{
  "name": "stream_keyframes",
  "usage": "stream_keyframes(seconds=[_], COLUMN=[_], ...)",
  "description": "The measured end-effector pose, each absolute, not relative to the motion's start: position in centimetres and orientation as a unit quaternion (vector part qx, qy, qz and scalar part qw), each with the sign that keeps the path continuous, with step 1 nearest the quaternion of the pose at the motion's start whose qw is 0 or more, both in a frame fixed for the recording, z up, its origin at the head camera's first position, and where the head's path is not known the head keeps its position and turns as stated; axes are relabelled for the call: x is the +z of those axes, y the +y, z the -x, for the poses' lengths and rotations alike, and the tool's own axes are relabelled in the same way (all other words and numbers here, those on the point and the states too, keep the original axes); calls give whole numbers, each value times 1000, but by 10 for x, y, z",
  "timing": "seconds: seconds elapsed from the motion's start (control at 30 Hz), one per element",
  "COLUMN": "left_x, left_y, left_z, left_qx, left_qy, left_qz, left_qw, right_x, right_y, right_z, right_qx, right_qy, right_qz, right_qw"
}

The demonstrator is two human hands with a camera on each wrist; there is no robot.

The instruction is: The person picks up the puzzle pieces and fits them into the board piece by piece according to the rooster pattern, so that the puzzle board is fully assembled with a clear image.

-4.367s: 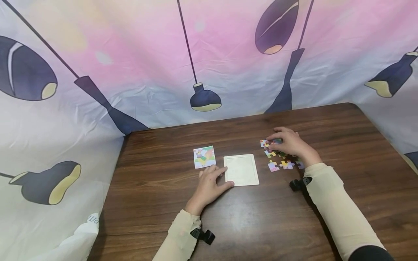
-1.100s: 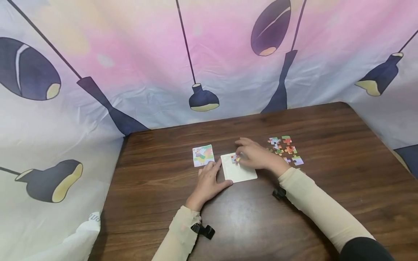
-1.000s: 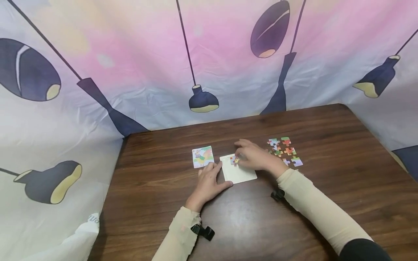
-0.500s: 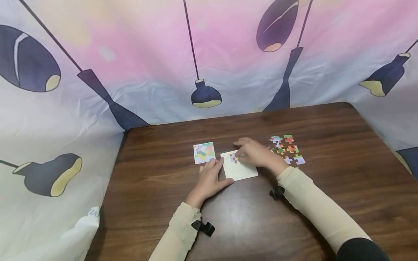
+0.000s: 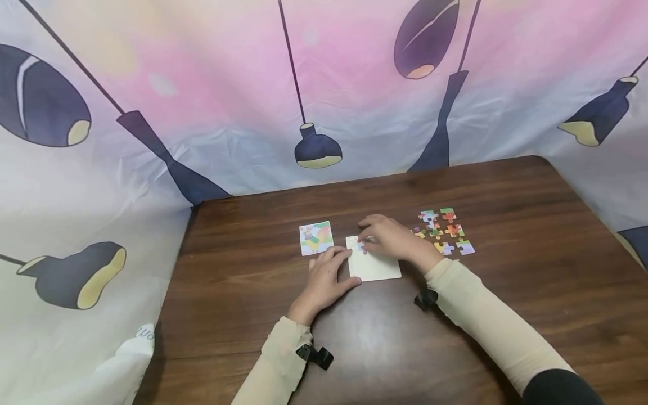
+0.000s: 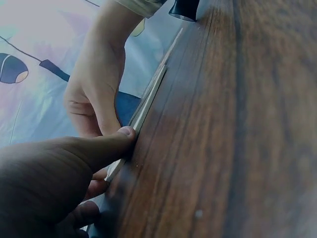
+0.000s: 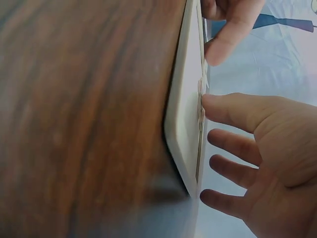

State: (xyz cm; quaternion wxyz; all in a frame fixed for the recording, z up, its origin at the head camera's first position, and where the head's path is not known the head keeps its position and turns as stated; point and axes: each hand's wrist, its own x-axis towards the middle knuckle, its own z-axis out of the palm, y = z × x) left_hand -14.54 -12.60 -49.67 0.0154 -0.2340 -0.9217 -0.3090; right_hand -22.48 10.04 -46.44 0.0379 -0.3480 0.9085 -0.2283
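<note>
A white puzzle tray point(image 5: 377, 269) lies flat in the middle of the table. My left hand point(image 5: 324, 281) holds its left side, thumb at the near corner and index finger along the edge; in the left wrist view the thumb point(image 6: 114, 146) presses the rim. Over the tray's far left corner, my right hand point(image 5: 392, 239) pinches a small jigsaw piece point(image 5: 361, 246), thumb and index finger at it. The right wrist view has that thumb point(image 7: 218, 105) down on the piece, with the other fingertips just above the tray. The right hand covers the tray's far right part.
Several loose jigsaw pieces point(image 5: 453, 230) lie in a cluster right of the tray, partly behind the right hand. A square picture card point(image 5: 316, 238) lies left of the tray. A printed cloth point(image 5: 238, 129) hangs behind the brown table point(image 5: 243, 253).
Since the oldest frame, my right hand has come left from the loose pieces to the tray with a piece. Lately its fingers shifted slightly left over it. The left hand stays at the tray.
</note>
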Motion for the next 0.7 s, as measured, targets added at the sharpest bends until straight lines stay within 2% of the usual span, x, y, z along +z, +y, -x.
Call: stream_keyframes(seconds=[0.43, 0.7], left_x=[-499, -497], left_y=[-127, -127], left_z=[147, 149], left_qx=[-328, -326], left_qy=[-914, -914], left_qz=[235, 239], left_qw=[25, 38], right_x=[-462, -461], right_y=[93, 85], right_z=[223, 225], right_qx=[-237, -229], right_qy=[903, 895], right_qz=[356, 382], right_qw=[43, 22])
